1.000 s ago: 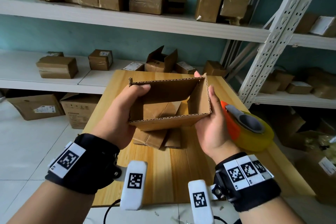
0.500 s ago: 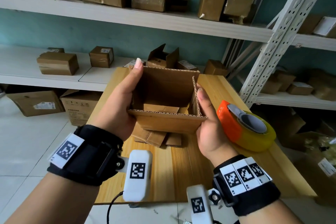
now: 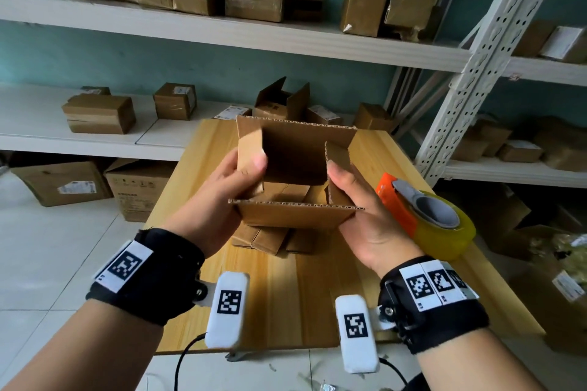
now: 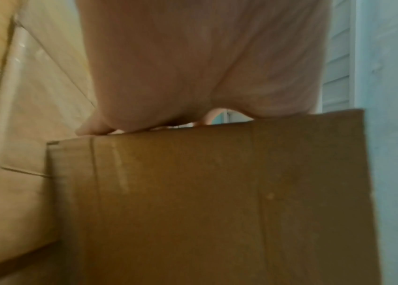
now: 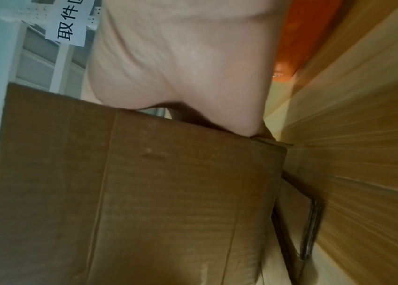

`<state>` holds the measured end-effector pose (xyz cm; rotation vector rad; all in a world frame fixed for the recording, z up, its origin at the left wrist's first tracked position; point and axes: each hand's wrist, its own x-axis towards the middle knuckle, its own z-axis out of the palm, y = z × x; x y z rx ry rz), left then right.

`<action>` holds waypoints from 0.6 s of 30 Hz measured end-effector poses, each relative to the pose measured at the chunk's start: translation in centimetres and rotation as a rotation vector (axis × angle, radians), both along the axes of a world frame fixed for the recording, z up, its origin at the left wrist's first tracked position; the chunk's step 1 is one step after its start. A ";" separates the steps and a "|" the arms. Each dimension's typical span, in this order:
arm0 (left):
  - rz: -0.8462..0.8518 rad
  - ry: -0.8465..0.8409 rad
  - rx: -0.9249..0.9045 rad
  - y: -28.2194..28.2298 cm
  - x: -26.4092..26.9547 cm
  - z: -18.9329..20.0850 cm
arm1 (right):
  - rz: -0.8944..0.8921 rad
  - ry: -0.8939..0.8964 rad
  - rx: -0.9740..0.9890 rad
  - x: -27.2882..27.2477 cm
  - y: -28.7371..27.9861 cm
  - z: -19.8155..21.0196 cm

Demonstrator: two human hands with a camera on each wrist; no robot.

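The cardboard box (image 3: 295,216) sat between our 2 hands, above the table (image 3: 286,295). Our left hand (image 3: 216,203) gripped its left wall, and our right hand (image 3: 365,219) clamped its right flap.

Readable writing: one paper sign

A white paper sign (image 5: 69,21), up and left of the cardboard box (image 5: 131,192) in the right wrist view, bears the black Chinese characters 取件, turned sideways. A third character is cut off by the picture's edge. The sign is by a white perforated rack (image 5: 36,8). Printed labels (image 3: 77,188) on cartons (image 3: 41,187) left of and behind the box are too small to read. Square black-and-white code markers (image 3: 124,264) sit on the wristbands (image 3: 165,279) and wrist cameras (image 3: 224,330) nearer than the box; they show no letters.
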<state>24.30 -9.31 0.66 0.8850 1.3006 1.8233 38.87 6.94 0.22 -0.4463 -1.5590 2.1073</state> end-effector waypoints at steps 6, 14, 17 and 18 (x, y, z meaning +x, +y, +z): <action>-0.005 0.010 -0.094 0.4 0.1 -1.1 | 0.067 -0.090 0.000 1.0 -0.1 1.0; 0.034 -0.026 -0.053 1.0 0.6 -0.7 | 0.015 -0.172 0.011 0.0 0.8 -0.6; -0.006 -0.082 0.009 0.8 0.4 -1.3 | 0.052 -0.133 -0.014 0.3 1.1 -0.9; -0.014 -0.112 0.026 0.7 0.5 -1.3 | 0.038 -0.120 -0.050 0.4 0.9 -0.5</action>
